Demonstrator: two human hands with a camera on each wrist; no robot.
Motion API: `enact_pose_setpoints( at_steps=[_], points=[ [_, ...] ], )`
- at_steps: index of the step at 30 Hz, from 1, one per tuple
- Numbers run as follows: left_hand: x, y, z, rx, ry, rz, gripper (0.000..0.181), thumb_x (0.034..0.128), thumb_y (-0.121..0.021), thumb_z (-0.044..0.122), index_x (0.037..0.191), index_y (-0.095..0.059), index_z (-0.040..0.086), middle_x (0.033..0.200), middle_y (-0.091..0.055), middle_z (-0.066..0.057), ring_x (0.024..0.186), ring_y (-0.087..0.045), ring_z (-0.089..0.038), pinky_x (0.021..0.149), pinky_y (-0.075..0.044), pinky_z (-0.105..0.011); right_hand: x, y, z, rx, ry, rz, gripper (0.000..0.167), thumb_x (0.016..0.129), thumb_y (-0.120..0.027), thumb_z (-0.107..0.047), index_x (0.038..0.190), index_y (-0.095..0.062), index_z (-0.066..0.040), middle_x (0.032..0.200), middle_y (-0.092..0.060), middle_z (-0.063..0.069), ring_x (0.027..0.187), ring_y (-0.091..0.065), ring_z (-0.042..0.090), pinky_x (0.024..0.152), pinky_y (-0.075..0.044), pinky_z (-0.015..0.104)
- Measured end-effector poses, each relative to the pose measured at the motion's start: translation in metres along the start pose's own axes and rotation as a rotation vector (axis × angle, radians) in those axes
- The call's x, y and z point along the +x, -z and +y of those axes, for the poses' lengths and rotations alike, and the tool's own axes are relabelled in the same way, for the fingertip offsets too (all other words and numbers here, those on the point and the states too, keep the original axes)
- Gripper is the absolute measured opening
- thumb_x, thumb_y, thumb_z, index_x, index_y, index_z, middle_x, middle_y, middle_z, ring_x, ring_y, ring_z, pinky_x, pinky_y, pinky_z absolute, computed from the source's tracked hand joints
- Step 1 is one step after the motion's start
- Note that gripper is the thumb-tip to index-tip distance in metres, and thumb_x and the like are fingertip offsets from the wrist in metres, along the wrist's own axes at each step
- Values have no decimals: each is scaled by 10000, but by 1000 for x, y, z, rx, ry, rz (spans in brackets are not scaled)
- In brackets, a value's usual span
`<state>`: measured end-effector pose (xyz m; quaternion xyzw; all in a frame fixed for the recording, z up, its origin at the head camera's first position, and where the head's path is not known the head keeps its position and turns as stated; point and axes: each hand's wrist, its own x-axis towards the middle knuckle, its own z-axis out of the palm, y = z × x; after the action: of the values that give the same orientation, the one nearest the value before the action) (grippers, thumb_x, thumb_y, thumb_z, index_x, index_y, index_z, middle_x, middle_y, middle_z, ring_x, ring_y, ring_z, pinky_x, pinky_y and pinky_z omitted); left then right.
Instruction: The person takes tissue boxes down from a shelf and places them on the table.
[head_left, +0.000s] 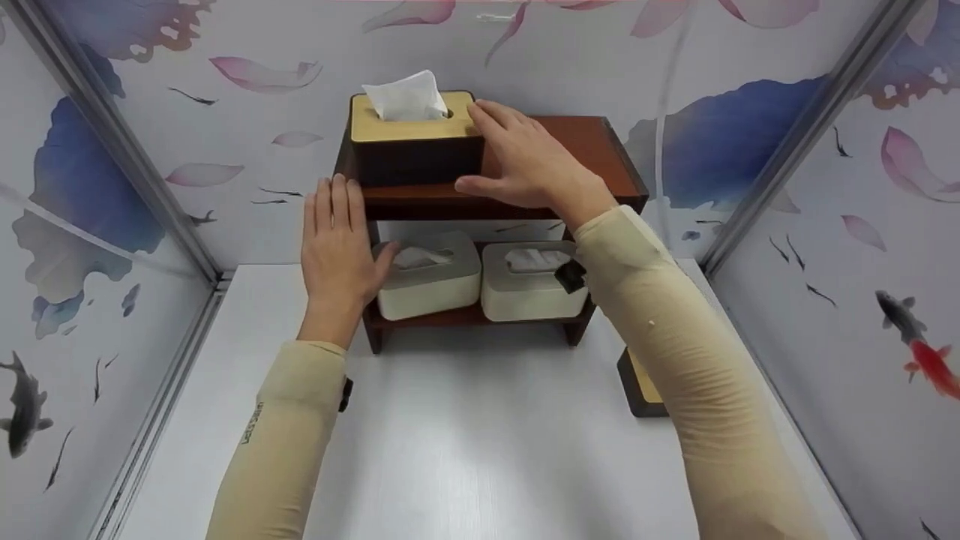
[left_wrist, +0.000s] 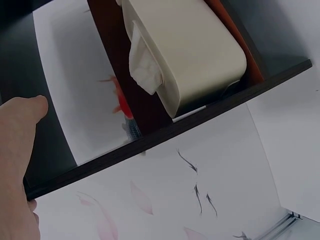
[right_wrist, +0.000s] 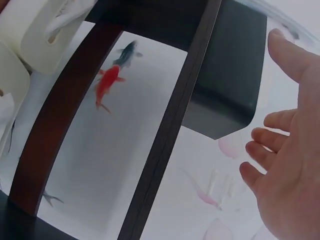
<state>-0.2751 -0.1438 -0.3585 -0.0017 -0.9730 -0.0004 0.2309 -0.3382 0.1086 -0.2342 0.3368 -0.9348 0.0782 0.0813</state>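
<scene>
A black tissue box (head_left: 416, 161) with a gold lid stands on the left part of the top board of a small brown wooden rack (head_left: 581, 146). White tissue (head_left: 409, 97) sticks up from its slot. My left hand (head_left: 337, 247) lies against the rack's left side, its fingers straight and its thumb spread toward the lower shelf. Beside the black box's right end is my right hand (head_left: 529, 157), fingers extended and thumb apart. In the right wrist view, that hand (right_wrist: 285, 155) shows a gap from the box (right_wrist: 227, 75). Neither hand grips anything.
Two cream tissue boxes, a left one (head_left: 427, 289) and a right one (head_left: 529, 296), sit on the lower shelf. Another black-and-gold box (head_left: 641, 394) lies on the white table (head_left: 465, 435), partly behind my right sleeve. Patterned panels enclose the back and both sides.
</scene>
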Motion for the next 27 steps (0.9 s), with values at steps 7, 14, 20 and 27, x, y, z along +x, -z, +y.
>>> enact_pose_setpoints(
  at_steps=[7,14,20,27],
  points=[
    [2,2,-1,19,2,-3,1012,913,-500,640,1549,-17,19,1627,-75,-182,1521,-42,-330,1260,-33,-430,29,2,-6,-16,-94,-30,962,902,-431,-709,1582,-68,-133,1654,-95,71,1532,-105,273,1260,-93,435],
    [0,0,0,16,5,12,1022,901,-537,627,1545,-35,13,1620,-94,-184,1518,-56,-333,1260,-48,-432,51,-6,-14,-9,-133,-66,965,890,-345,-767,1584,-67,-156,1657,-88,58,1533,-99,269,1261,-79,447],
    [1,-2,0,25,-1,12,1007,910,-517,628,1547,-27,21,1622,-82,-178,1522,-45,-325,1261,-43,-429,64,-7,-14,-33,-140,-65,900,914,-270,-757,1571,-162,-152,1635,-192,58,1517,-175,271,1257,-108,454],
    [0,-3,0,18,2,16,1016,899,-542,620,1542,-44,10,1618,-87,-185,1519,-53,-328,1261,-47,-429,76,-3,-15,-48,-126,-96,848,934,-257,-732,1559,-214,-159,1617,-247,67,1501,-221,279,1254,-129,447]
  ],
)
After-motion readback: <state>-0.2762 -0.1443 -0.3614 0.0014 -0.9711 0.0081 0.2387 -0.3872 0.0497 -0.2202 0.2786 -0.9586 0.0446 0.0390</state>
